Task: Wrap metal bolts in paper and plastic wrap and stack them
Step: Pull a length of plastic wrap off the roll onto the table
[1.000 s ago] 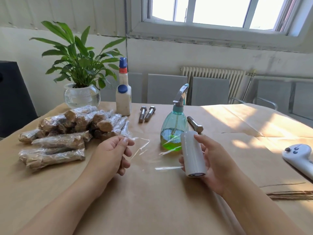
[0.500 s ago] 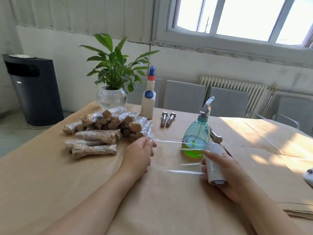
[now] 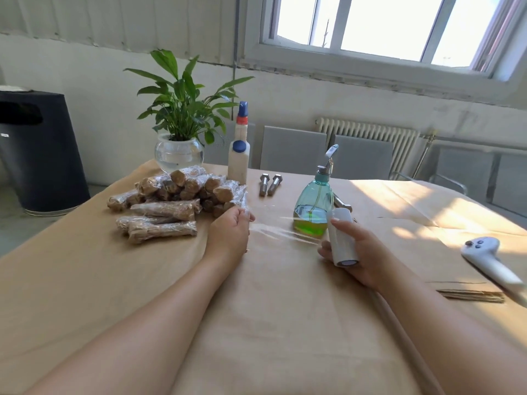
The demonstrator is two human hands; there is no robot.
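Observation:
My right hand (image 3: pixel 358 253) grips a white roll of plastic wrap (image 3: pixel 341 241), held nearly upright above the table. A clear sheet of wrap (image 3: pixel 281 230) stretches from the roll leftward to my left hand (image 3: pixel 230 232), which pinches its free end beside the pile. The pile of wrapped bolts (image 3: pixel 174 199), brown paper under shiny film, lies stacked at the left. Two bare metal bolts (image 3: pixel 269 183) lie side by side behind the sheet. A third bolt (image 3: pixel 342 205) is partly hidden behind the spray bottle.
A teal spray bottle (image 3: pixel 313 206) with green liquid stands just behind the roll. A white glue bottle (image 3: pixel 238 161) and a potted plant (image 3: pixel 179 149) stand at the back. A white controller (image 3: pixel 492 259) and paper strips (image 3: pixel 470 295) lie right. Brown paper (image 3: pixel 271 323) covers the table.
The sheet of wrap has been pulled longer between my hands, my left hand moving toward the pile. My head view has swung left and back.

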